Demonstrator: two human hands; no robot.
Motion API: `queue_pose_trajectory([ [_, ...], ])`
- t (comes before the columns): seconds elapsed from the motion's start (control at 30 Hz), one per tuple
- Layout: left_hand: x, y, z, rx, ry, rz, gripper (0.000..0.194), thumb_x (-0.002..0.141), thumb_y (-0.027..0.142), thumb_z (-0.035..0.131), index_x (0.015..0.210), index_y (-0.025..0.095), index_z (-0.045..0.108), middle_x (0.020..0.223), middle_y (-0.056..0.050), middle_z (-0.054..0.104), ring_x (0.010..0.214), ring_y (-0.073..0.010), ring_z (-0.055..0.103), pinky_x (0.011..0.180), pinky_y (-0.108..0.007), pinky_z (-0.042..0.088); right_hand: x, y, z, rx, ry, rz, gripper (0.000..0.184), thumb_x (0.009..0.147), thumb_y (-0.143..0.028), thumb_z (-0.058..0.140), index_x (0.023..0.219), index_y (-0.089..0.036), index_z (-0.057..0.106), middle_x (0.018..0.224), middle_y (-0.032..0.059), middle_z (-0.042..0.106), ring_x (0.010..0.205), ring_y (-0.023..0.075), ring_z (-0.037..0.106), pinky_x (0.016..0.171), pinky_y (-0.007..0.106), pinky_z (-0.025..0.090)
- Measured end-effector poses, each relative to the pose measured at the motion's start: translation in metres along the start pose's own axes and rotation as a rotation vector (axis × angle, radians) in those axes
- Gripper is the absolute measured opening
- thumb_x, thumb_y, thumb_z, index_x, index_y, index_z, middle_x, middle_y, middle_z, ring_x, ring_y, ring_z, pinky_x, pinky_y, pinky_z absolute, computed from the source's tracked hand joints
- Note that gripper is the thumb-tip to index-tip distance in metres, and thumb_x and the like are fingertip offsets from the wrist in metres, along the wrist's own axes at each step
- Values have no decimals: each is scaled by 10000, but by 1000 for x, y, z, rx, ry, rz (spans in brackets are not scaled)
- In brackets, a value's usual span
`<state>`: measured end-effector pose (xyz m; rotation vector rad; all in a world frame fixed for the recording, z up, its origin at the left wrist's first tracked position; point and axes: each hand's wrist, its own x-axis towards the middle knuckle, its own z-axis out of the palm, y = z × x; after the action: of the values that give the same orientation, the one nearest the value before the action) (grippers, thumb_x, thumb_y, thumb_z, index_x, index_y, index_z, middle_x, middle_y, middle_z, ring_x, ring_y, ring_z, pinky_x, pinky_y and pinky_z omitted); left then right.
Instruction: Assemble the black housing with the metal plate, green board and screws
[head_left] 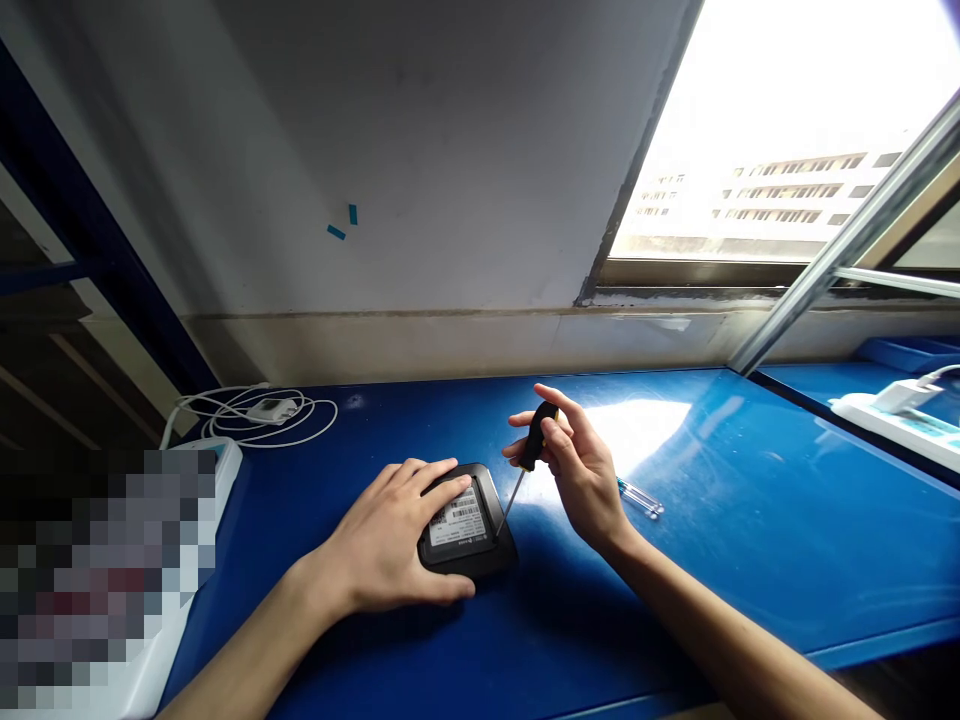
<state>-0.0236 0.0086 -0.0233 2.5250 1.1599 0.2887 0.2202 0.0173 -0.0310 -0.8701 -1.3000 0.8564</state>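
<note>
A flat black device (487, 500) with a white printed label lies on the blue table. My left hand (394, 535) holds it down from the left, fingers over its top and thumb along the near edge. In my right hand (581, 470) is a screwdriver (538, 440) with a black and yellow handle, pinched between thumb and fingers. Its thin shaft slants down to the label's near right corner, where the tip appears to touch the device. Whether a screw sits under the tip cannot be made out.
Slim clear and blue sticks (640, 497) lie behind my right wrist. A coiled white cable (315, 432) and a white plug (274, 410) rest at the back left. On the right stands a white power strip (877, 412). Behind the table (765, 520) rise a wall and a window.
</note>
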Motion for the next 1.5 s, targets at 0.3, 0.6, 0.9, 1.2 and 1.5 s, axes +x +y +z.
queue_pose_trajectory([
  [0.3,3,6,6,39,4,-199,1081,711,796,715,1582,232,409,1641,-162,413,1489,-434,380,1195,-643,332,1,-1,1,-137,139,-95,409,949,-412,677,1334,-347,555,874,-34,593,609,135,664,532,309,606],
  [0.6,2,4,9,19,16,-217,1074,731,816,684,1579,218,407,1641,-168,405,1493,-439,367,1200,-615,347,0,-2,2,-73,127,-85,388,1051,-447,483,1425,-343,504,1121,46,705,812,177,755,663,351,637],
  [0.9,4,9,4,-16,-3,-226,1112,709,815,705,1586,200,406,1644,-169,395,1507,-437,343,1223,-626,315,-4,-5,4,-106,168,-199,241,1017,-395,582,1248,-326,571,817,-40,631,662,142,704,586,299,610],
  [1.2,-8,-3,-9,-64,-175,-150,1117,737,508,767,1664,262,194,1741,-88,187,1587,-371,176,1279,-583,207,-3,-5,2,-179,175,-162,341,972,-400,654,1298,-316,599,855,-22,645,702,143,708,601,297,646],
  [1.5,0,-8,-9,-108,-140,-118,1146,672,524,830,1638,207,302,1707,-128,279,1541,-392,262,1271,-583,236,-1,-6,2,-101,162,-90,340,1020,-442,519,1314,-294,603,1100,49,688,849,180,744,686,352,667],
])
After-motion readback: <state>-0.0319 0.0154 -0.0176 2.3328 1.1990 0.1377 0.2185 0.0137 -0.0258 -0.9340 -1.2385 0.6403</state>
